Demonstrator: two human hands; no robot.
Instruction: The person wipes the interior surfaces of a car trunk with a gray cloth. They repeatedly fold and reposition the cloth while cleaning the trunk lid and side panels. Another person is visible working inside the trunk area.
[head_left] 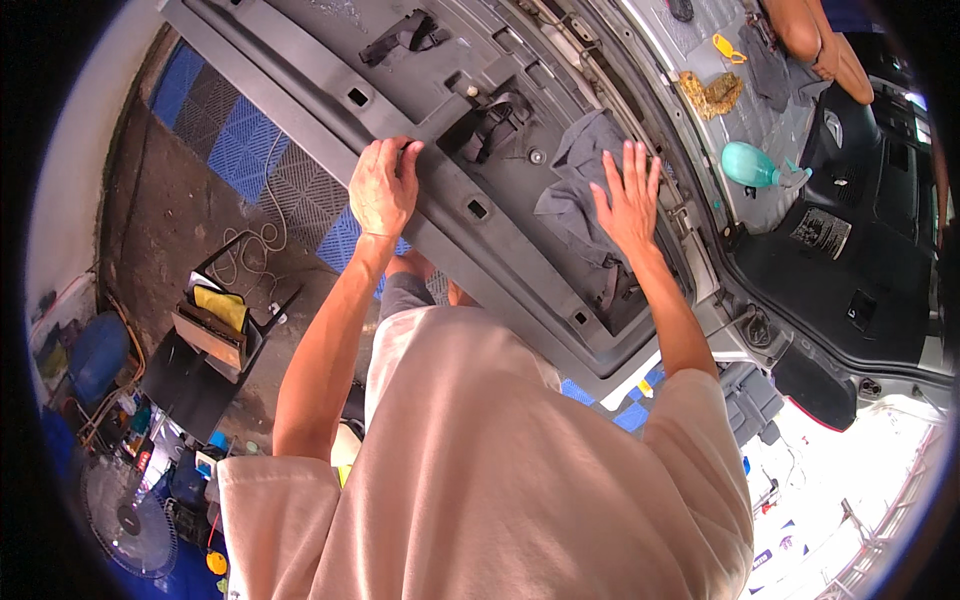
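A long grey plastic trim panel of a raised car tailgate stretches from upper left to lower right in front of me. My left hand grips its near edge, fingers curled over the rim. Flat on a grey cloth that lies against the panel is my right hand, fingers spread, pressing on it. Black straps hang from the panel between my two hands.
A teal spray bottle and a yellowish rag lie in the car's cargo area at upper right, where another person's legs show. Below left are blue and grey floor tiles, a chair with a box and a fan.
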